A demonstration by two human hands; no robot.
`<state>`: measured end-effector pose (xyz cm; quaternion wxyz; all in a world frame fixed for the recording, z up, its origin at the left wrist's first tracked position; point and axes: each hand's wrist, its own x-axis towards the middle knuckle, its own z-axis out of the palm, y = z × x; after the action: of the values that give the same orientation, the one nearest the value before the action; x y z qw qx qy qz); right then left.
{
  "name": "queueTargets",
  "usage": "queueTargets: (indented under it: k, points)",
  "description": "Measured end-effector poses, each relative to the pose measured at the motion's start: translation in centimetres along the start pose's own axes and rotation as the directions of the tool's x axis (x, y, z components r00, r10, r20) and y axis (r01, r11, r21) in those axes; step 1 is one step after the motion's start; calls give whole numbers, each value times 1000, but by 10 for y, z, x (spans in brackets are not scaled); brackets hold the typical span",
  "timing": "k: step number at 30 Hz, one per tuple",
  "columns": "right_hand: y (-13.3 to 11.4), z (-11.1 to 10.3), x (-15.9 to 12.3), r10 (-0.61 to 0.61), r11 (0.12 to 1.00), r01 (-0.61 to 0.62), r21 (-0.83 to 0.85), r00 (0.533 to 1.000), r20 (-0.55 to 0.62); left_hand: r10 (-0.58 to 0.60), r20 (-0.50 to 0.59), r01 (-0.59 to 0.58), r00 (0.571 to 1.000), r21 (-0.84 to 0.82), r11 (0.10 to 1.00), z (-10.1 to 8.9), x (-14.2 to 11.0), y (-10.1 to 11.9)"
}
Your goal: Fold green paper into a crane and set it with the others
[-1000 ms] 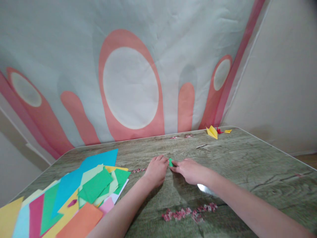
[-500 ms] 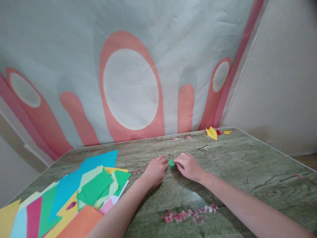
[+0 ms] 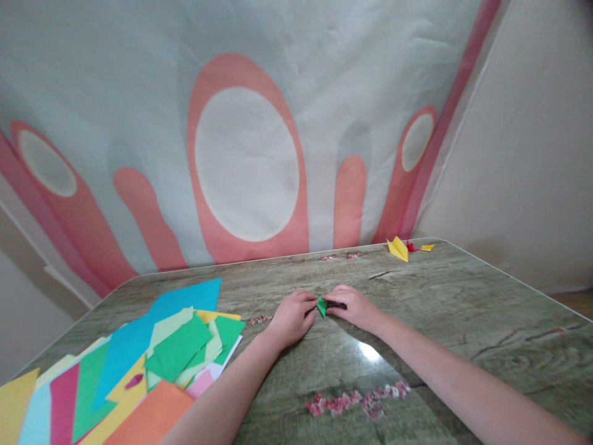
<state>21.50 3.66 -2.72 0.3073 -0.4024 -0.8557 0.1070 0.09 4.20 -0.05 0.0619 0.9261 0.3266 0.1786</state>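
A small piece of folded green paper [image 3: 321, 306] is pinched between my two hands, low over the middle of the wood-patterned table [image 3: 445, 296]. My left hand [image 3: 294, 316] has its fingertips closed on the paper's left side. From the right, my right hand [image 3: 353, 306] grips its other side between thumb and forefinger. Fingers cover part of the paper, so only a narrow green shape shows between them.
Loose coloured sheets overlap at the left, among them a blue sheet [image 3: 185, 304], a green sheet [image 3: 180, 353] and an orange sheet [image 3: 149, 417]. A small magenta folded piece [image 3: 134, 381] lies on them. Near the far right edge sit a yellow folded paper [image 3: 397, 248] and smaller red and yellow pieces.
The green paper now shows a narrower, more pointed outline. My right thumb and forefinger have shifted on it, with a gap opening behind them. My left hand has barely moved.
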Motion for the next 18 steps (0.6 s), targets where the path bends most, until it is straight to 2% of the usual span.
queueTargets:
  k: [5,13,18]
  points:
    - [0,1,1,-25,999,26,-41,1000,10,-35,-5,35,999,-54,998,3,2,-3]
    - [-2,-2,2,-84,990,87,-115,996,34,-63,-28,62,998,-53,997,5,1,-5]
    - [1,2,2,-118,986,117,-120,993,4,-88,-38,84,995,-93,992,8,-1,-7]
